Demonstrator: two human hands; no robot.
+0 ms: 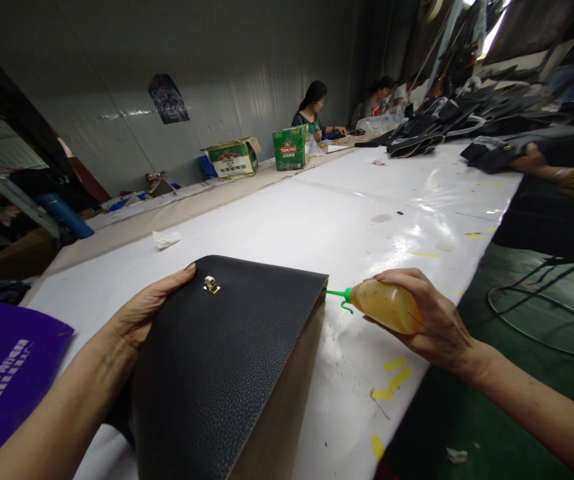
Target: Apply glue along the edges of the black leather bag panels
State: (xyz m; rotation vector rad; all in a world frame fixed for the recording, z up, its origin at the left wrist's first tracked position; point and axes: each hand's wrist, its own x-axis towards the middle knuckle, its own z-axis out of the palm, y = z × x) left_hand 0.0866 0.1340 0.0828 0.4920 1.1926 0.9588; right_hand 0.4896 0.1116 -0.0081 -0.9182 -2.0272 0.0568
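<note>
A black pebbled leather-like panel (227, 347), folded over with a tan inner face, stands above the table in front of me. My left hand (159, 297) grips its upper left edge, thumb on top and fingers hidden behind. Near that thumb, a small gold-coloured metal clasp (211, 285) is fixed to the panel. My right hand (427, 313) is wrapped round a squeeze bottle (384, 307) of amber liquid, tilted on its side. The bottle's thin green nozzle (337, 293) points left, its tip at the panel's upper right corner.
The white table (277, 227) bears yellow tape scraps (391, 380) and a crumpled paper (167, 239). Green cartons (291, 148) stand along the far edge. Black pieces (447, 120) pile at the back right. Several people sit further along; one person's hand (534, 160) shows at right. A purple sheet (11, 367) lies left.
</note>
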